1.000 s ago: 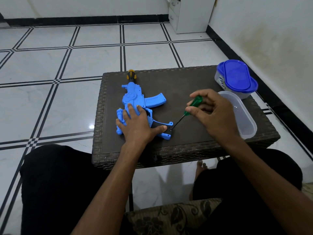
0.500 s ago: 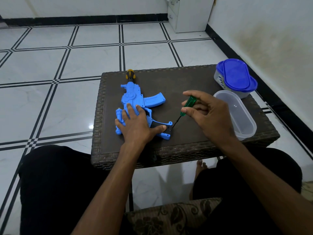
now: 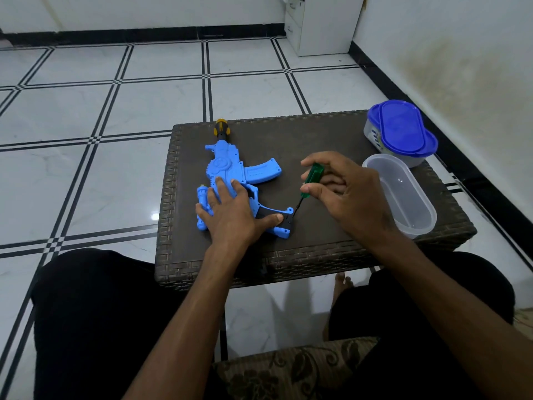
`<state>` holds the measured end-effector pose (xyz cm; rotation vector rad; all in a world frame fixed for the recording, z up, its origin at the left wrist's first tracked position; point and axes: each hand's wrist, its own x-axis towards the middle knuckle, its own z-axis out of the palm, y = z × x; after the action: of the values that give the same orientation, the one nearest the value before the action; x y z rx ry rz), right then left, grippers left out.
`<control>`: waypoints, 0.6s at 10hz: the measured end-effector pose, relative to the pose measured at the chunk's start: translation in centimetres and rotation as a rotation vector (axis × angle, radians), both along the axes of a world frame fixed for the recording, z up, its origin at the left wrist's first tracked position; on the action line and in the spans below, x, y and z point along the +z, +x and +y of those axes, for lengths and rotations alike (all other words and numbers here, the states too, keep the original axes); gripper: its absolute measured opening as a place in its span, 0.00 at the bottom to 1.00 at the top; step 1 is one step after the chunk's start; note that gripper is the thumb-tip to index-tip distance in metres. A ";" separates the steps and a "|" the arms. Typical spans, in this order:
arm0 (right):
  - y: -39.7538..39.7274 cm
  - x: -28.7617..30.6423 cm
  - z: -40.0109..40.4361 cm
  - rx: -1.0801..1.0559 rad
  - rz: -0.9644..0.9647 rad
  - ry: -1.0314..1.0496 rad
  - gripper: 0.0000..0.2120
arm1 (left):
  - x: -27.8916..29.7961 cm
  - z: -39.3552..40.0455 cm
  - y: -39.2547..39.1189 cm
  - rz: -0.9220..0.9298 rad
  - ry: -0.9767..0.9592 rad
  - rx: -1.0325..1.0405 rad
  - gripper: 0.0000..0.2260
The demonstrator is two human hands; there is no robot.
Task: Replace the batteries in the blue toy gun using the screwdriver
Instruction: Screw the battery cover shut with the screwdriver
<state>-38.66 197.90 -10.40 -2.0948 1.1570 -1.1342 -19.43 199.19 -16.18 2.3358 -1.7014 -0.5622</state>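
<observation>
The blue toy gun [image 3: 227, 168] lies flat on the dark wicker table [image 3: 317, 140], muzzle pointing away from me, its orange-and-black tip at the far edge. My left hand [image 3: 230, 215] presses flat on the gun's rear body, fingers straight, thumb along the black stock end. My right hand [image 3: 343, 192] pinches the green handle of a small screwdriver [image 3: 311, 177] between thumb and fingers. The thin shaft slants down to the left and its tip meets the black end of the stock [image 3: 288, 220].
A clear oval plastic container [image 3: 403, 197] stands open at the table's right side, just beside my right hand. Behind it sits a tub with a blue lid [image 3: 403, 131]. My knees frame the table's near edge; tiled floor surrounds it.
My right hand has shifted slightly and turned the green handle between its fingers, with the tip staying at the stock. My left hand and the gun have kept still.
</observation>
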 end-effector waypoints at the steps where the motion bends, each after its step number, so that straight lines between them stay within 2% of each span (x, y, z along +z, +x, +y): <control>1: 0.1 0.0 -0.1 0.003 0.016 -0.012 0.18 | -0.1 0.0 0.1 0.002 -0.001 -0.001 0.53; 4: 0.2 0.0 0.0 0.004 0.003 -0.014 0.15 | -0.1 0.0 0.0 -0.007 -0.011 -0.002 0.52; 6: 0.4 0.2 -0.4 0.026 0.252 -0.261 0.15 | -0.1 0.0 0.0 -0.008 -0.013 -0.002 0.52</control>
<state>-38.27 197.53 -10.22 -2.5043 1.1386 -1.0806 -19.42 199.21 -16.33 2.3303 -1.7064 -0.5420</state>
